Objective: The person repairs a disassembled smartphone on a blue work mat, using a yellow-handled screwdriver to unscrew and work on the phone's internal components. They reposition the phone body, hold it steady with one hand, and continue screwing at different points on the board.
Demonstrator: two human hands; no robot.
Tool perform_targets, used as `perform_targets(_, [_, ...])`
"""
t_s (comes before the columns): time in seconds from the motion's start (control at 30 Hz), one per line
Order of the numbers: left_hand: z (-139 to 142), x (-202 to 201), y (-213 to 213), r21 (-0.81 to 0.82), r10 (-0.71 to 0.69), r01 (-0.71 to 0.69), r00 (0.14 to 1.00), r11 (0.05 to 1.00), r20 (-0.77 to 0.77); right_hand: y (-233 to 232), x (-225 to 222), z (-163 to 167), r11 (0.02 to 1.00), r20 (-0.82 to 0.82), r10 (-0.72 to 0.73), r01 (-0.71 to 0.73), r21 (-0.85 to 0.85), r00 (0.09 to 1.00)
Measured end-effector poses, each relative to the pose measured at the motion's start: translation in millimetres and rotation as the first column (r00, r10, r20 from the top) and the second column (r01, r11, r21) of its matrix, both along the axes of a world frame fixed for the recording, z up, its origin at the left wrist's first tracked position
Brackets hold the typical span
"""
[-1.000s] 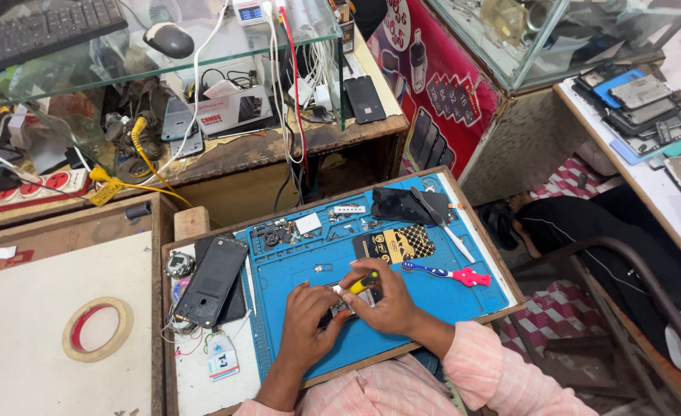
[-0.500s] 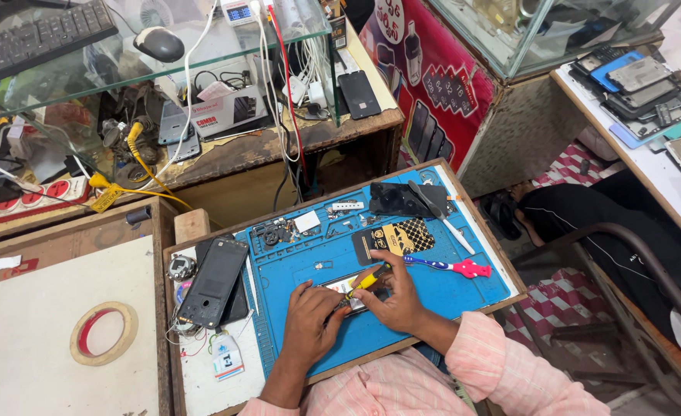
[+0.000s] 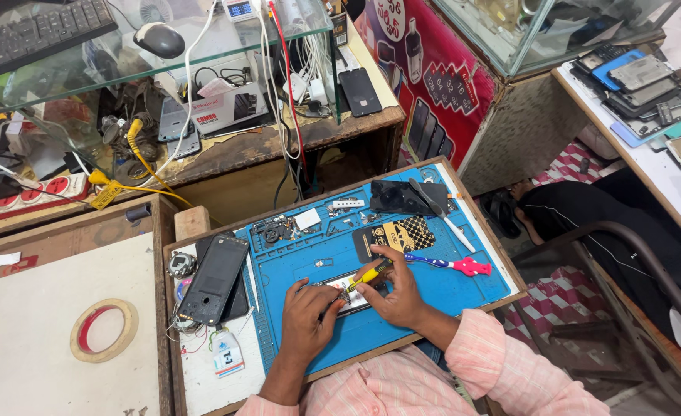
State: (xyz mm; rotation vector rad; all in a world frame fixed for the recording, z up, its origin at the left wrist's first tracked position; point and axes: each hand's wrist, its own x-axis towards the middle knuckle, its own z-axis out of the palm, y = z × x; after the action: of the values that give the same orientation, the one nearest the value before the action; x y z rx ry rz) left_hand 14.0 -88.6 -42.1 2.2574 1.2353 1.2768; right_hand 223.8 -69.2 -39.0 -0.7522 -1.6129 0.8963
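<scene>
Hands meet over the blue repair mat (image 3: 440, 289), near its front edge, approx. mid-width. Left hand (image 3: 306, 320) comes in from the front edge w/ forearm angled up and slightly right, palm down, fingers curled and pressing on the near-left end of a small opened phone (image 3: 346, 291) lying flat on the mat. Right hand (image 3: 398, 296) enters from the front right, pink striped sleeve (image 3: 502, 362) bent at the elbow, wrist turned inward; thumb and forefinger are pinched round a yellow-handled screwdriver (image 3: 369, 275), tip pointing down-left onto the phone, handle slanting up-right. So both hands are closed: left holding the phone down, right gripping the driver.

Just beyond the right hand, a black-and-yellow patterned phone cover (image 3: 394, 235) lies on the mat, and beside it to the right a blue-and-pink plastic tool (image 3: 452, 264) lies pointing toward the right edge. At the back right corner sits a dark phone back panel (image 3: 406, 196) w/ a white-handled tool (image 3: 444, 216) across it. Small parts and screws (image 3: 279, 229) cluster along the mat's back left edge. Off the mat's left edge, on the wooden bench (image 3: 201, 377), a black smartphone (image 3: 213, 279) lies face-down, tilted. Further left, a tape roll (image 3: 103, 330) rests on a white board.
</scene>
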Motion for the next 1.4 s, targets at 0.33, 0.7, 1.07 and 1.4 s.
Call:
perform_targets(0.33, [-2.0,-0.9,1.5,0.015,-0.016,0.016,1.0,1.0,-0.026,-1.8,-3.2,2.5,1.0,-0.034,0.028,-0.027,0.013,0.999])
perform_targets(0.7, [-5.9,-4.7,-3.8,0.021,0.004,-0.004,1.0,1.0,-0.03,-3.4,-5.2,-6.2,0.974,-0.154,-0.012,-0.024,-0.227,0.988])
perform_targets(1.07, [-10.2,-9.7,-6.5,0.012,0.03,-0.031,0.999,0.999,0.028,-0.3,-1.9,-22.5,0.946,-0.318,0.068,-0.163,-0.282,0.945])
perform_targets(1.4, [-11.0,-11.4,-9.8,0.025,0.026,-0.027,0.999,0.999,0.031,0.7,2.5,-29.9,0.935,-0.334,0.101,-0.204,-0.291,0.937])
